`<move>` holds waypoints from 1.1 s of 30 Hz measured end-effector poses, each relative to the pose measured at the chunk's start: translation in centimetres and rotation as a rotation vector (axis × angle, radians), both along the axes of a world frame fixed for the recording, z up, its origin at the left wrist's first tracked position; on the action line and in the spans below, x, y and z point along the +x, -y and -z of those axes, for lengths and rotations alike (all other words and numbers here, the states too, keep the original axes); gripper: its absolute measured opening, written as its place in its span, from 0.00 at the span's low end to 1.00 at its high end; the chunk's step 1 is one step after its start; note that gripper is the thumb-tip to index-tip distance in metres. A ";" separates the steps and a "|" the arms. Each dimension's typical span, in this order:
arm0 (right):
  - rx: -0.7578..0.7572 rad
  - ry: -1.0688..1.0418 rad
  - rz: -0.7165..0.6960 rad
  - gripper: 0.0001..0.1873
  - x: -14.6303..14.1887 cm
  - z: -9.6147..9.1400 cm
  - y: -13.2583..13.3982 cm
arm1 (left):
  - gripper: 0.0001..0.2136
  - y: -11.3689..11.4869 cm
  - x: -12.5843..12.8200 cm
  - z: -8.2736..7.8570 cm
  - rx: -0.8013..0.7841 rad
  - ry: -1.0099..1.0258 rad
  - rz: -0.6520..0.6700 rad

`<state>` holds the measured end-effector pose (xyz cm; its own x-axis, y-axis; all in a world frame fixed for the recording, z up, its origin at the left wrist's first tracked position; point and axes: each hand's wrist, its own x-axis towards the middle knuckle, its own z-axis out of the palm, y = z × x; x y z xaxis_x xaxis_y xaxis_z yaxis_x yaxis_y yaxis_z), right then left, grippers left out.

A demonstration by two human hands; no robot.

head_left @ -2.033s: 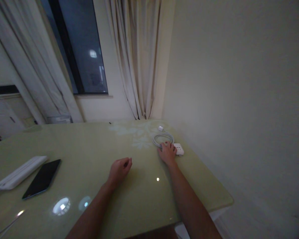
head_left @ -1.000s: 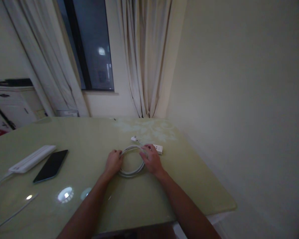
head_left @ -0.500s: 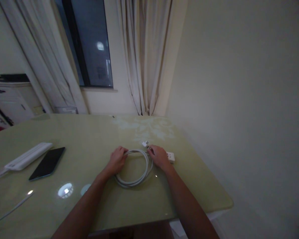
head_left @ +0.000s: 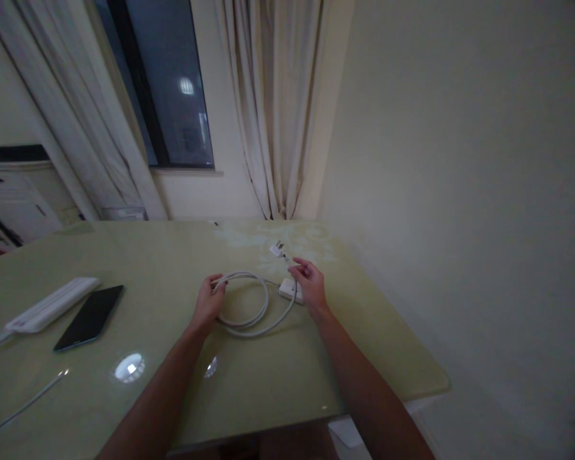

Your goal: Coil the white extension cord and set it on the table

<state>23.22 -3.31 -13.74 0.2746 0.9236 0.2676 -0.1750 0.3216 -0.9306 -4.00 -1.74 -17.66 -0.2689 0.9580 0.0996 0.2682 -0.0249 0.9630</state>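
A coiled white cable of a small white power strip lies on the pale green glass table. My left hand is closed round the coil's left side. My right hand hovers over the strip, pinching the cable just below its white plug, which is lifted off the table.
A dark phone and a long white power strip lie at the table's left, with a thin white cord near the front left edge. Curtains and a dark window stand behind; a bare wall runs along the right.
Both hands pulled the coiled cable and small strip toward the table's middle. The plug end has now risen off the table in my right hand and the coil has loosened.
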 end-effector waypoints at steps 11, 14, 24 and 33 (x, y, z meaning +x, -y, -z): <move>-0.064 -0.790 -0.133 0.07 1.4 -0.6 0.5 | 0.23 2.1 1.7 -1.9 0.266 -0.531 0.164; -0.101 -0.864 -0.031 0.07 1.3 -0.5 0.4 | 0.23 4.1 2.5 -3.6 0.432 -0.612 0.489; 0.072 -0.714 0.033 0.18 2.2 -1.5 0.4 | 0.16 4.6 4.2 -4.0 0.524 -0.586 0.436; 0.033 0.885 0.070 0.32 -1.8 1.0 1.3 | 0.15 2.8 -0.4 -5.2 0.488 -0.077 -0.153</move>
